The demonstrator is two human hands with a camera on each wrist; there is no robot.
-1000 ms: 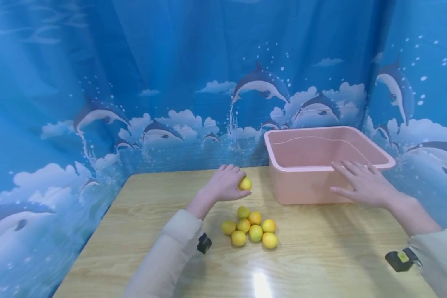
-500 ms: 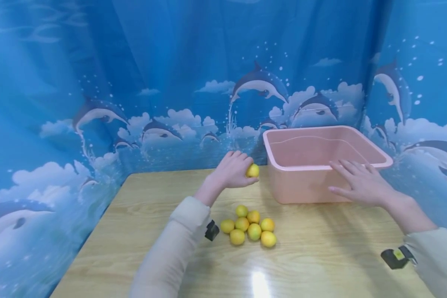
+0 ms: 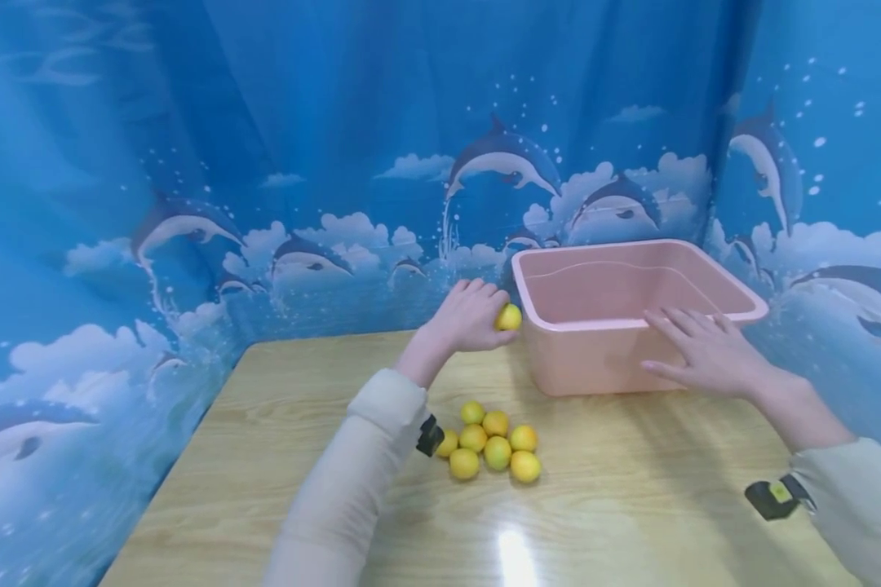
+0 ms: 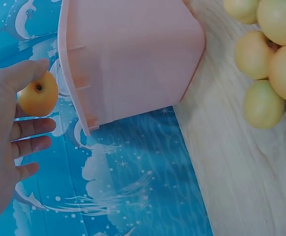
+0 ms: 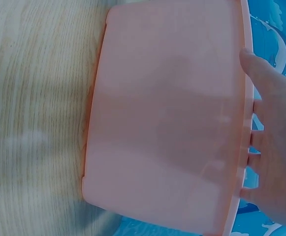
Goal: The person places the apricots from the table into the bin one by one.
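My left hand (image 3: 470,316) pinches a small round yellow-orange fruit (image 3: 509,317) above the table, close to the left side of a pink plastic tub (image 3: 595,355). In the left wrist view the fruit (image 4: 38,96) shows a dark stem dimple. Thumb and index finger hold it there, while the other fingers extend loosely. At the tub's front rim, my right hand (image 3: 712,350) lies with its fingers spread over the edge and its thumb along the outer wall. The right wrist view has those fingers (image 5: 255,140) right at the rim.
Several similar yellow and greenish fruits (image 3: 497,452) sit clustered on the wooden table (image 3: 279,440), in front of the tub and right of my left forearm. Behind the table and along both sides hangs a blue dolphin-print curtain (image 3: 323,163).
My left hand has moved up and right with the fruit, from behind the cluster to beside the tub's rim. The right hand keeps its place at the tub.
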